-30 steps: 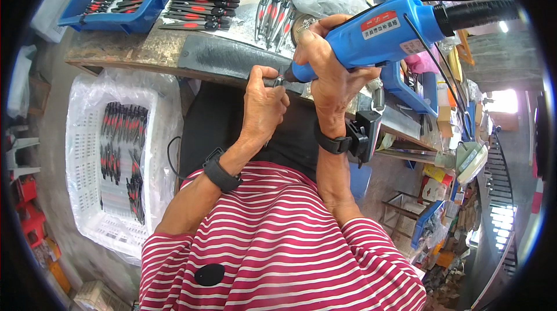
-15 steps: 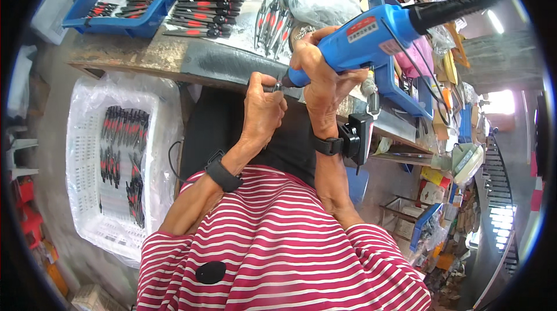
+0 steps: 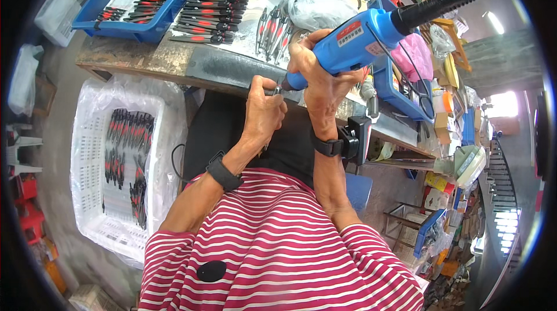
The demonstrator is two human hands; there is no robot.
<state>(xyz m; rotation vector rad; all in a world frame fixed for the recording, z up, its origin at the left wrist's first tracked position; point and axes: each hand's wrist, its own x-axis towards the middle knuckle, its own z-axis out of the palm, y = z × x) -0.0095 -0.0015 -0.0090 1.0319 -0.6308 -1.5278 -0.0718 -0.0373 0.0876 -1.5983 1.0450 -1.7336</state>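
Note:
In my right hand is a blue electric screwdriver, tilted, its black cord end pointing up to the right. Its tip meets a small dark metal part between the fingers of my left hand. That hand is closed around a slim pointed tool, mostly hidden by the fingers; a thin end shows below the palm. Just beyond my hands, on the bench, several slim black-and-grey tools with red marks lie loosely together. A neat stack of black-and-red tools lies farther left.
A blue tray with more such tools stands on the worn bench. A plastic-lined white crate at the left holds rows of them. Clear plastic bags and a blue bin flank the screwdriver, its cord hanging beside the bin.
The screwdriver's rear end has swung slightly left and down. My left hand keeps its grip at the tip. The whole view has shifted a little.

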